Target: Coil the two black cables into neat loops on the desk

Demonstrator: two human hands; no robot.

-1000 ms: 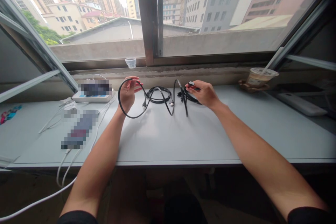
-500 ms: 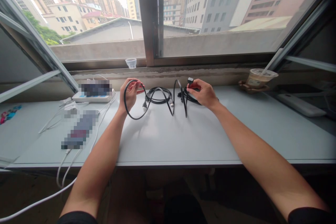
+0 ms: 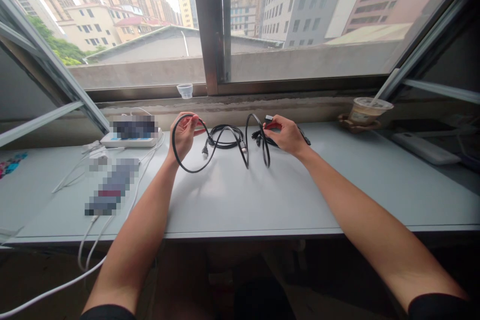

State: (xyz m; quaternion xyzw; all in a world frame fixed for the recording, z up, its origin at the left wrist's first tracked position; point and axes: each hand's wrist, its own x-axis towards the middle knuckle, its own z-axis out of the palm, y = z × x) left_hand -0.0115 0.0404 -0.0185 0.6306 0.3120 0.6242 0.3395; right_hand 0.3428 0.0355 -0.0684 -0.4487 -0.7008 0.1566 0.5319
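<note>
My left hand [image 3: 183,136] is shut on a black cable [image 3: 187,168], which hangs from it in a loop above the pale grey desk [image 3: 240,200]. A metal-pronged plug [image 3: 205,150] dangles near that loop. My right hand [image 3: 285,135] grips another stretch of black cable, with a black connector [image 3: 305,137] sticking out past its outer side. Between my hands lies a coiled black cable [image 3: 225,136] on the desk. The strands cross there, and my fingers hide parts of them.
A white power strip [image 3: 131,139] with white cords sits left of my left hand, near a pixelated flat device [image 3: 111,186]. A lidded drink cup [image 3: 367,111] stands at the far right. A small clear cup [image 3: 185,90] rests on the window ledge.
My right hand has shifted slightly left, and a black connector now shows past its outer side. The loop below my left hand has changed shape a little.
</note>
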